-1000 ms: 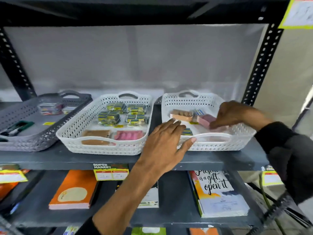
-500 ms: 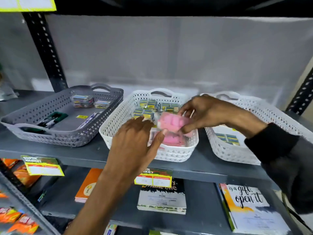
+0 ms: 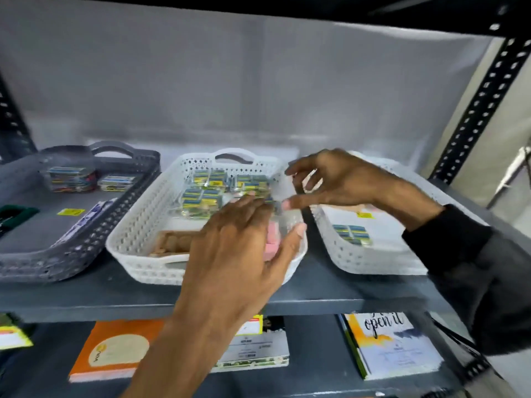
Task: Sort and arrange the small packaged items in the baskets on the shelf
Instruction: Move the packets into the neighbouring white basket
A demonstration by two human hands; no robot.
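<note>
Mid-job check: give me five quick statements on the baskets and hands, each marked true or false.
1. Three baskets stand on the shelf. True.
2. The grey basket is on the right. False: it is leftmost.
3. Pink packs lie in the middle basket. True.
4. The right basket is empty. False: it holds a blue-yellow pack.
5. The left hand is over the grey basket. False: it is over the middle one.

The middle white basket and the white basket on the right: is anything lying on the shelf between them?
In the head view, only a narrow strip of bare dark shelf separates the middle basket from the right basket; the right hand hovers above it.
</note>
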